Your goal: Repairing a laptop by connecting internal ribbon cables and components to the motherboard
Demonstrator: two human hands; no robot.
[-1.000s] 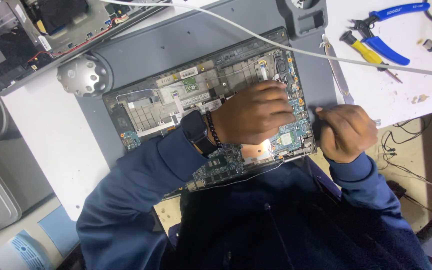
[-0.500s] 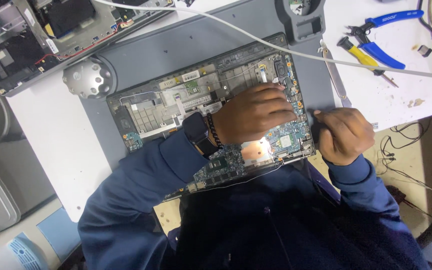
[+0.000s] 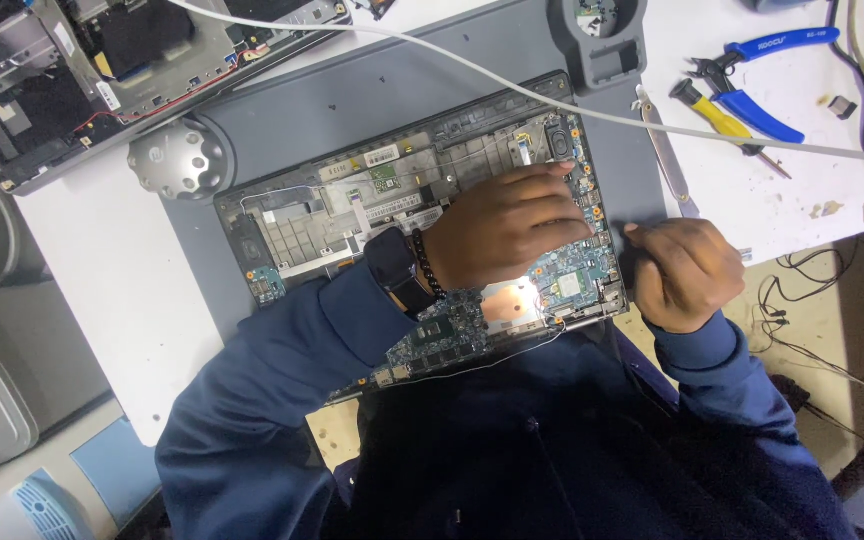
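Two hands work over an opened laptop (image 3: 422, 230) that lies bottom-up on a grey mat (image 3: 352, 110) on the white surface (image 3: 82, 290). The left hand (image 3: 507, 235) presses flat on the exposed circuit board (image 3: 572, 285), fingers spread toward the small speaker (image 3: 555, 142) at the far corner; it holds nothing, and its grip is loose and flat. The right hand (image 3: 687, 272) sits just beside the laptop's edge, curled into a narrow grip; whether anything small sits inside it I cannot tell.

As for progress, I judge the job well under way: the bottom cover is already off, the battery bay beyond the left wrist looks bare, while the board, the copper heat plate (image 3: 507, 300) just below the left hand and the speaker are still in place.

A round grey tray (image 3: 602, 25) at the mat's far rim, well beyond the left hand, holds something small that I cannot make out. A round metal dish (image 3: 180, 160) stands far off past the left wrist, and its contents are unclear. Another opened machine (image 3: 102, 60) lies beyond it. Blue-handled pliers (image 3: 752, 75) and a yellow-handled tool (image 3: 714, 112) rest beyond the right hand, under a white cable (image 3: 652, 125) that crosses the whole surface.
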